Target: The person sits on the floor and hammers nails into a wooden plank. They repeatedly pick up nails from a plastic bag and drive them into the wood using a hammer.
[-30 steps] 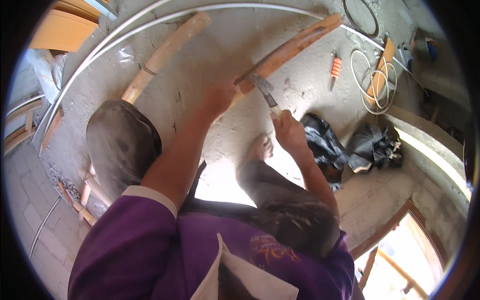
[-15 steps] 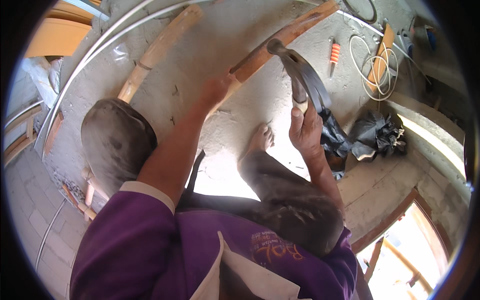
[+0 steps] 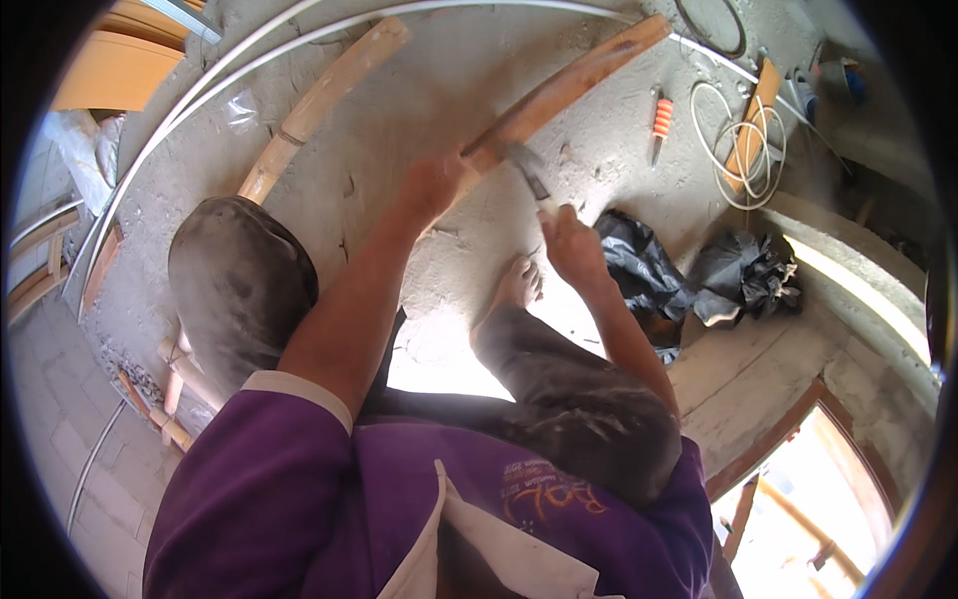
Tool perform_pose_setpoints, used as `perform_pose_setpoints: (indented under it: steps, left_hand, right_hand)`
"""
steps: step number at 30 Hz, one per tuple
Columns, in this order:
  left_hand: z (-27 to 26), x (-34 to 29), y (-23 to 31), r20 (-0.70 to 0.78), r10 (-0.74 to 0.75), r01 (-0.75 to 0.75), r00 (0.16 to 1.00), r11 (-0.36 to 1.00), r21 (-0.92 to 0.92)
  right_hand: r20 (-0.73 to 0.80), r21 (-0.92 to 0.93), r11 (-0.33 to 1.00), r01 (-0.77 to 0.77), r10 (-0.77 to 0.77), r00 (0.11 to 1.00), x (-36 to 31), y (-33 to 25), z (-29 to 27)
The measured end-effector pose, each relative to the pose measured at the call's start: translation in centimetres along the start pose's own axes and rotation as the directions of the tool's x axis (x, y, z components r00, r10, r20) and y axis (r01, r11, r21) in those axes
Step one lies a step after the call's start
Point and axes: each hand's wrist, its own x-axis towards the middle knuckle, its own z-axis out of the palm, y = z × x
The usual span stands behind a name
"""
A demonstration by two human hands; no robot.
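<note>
My left hand [image 3: 431, 195], somewhat blurred, is closed around the lower part of a long reddish-brown piece of wood [image 3: 579, 88] that slants up to the right. In my right hand [image 3: 574, 245] is a claw hammer [image 3: 530, 172], gripped by its pale handle. Its blurred head is against or just above the wood, close to my left hand; whether they touch I cannot tell. A bamboo pole [image 3: 316, 107] lies on the floor beyond my left knee.
On the dusty floor to the right lie a tool with an orange-striped handle [image 3: 663, 118], a coiled white cable [image 3: 700, 130] and crumpled black plastic [image 3: 743, 275]. A long white pipe [image 3: 192, 100] curves across the far left. A framed opening [image 3: 738, 464] is at lower right.
My right hand has brought the hammer down and left, from above the wood's middle to beside my left hand. The left hand still holds the wood in nearly the same place.
</note>
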Motion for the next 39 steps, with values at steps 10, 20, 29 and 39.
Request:
perform_pose_setpoints:
  steps: [10,20,29,39]
  left_hand:
    - [-1.3,-1.0,0.7,0.056,-0.1,0.106,0.993,0.988,-0.115]
    - [-1.5,-0.7,3.4,0.009,-0.056,0.054,0.998,0.989,0.134]
    - [0.4,1.1,3.9,-0.105,0.115,-0.049,0.988,0.869,0.492]
    - [1.3,0.5,2.8,-0.117,0.037,0.017,0.992,0.9,0.436]
  right_hand:
    - [-0.195,0.159,0.98,0.119,-0.087,0.977,-2.4,-2.6,-2.7]
    - [-0.284,0.125,0.99,0.072,-0.033,0.958,-1.4,-4.8,-7.3]
    - [0.183,-0.021,0.98,-0.2,0.2,0.963,-0.2,-2.7,-2.2]
    - [-0.265,0.179,0.966,0.187,-0.136,0.954,-1.1,-3.6,-3.8]
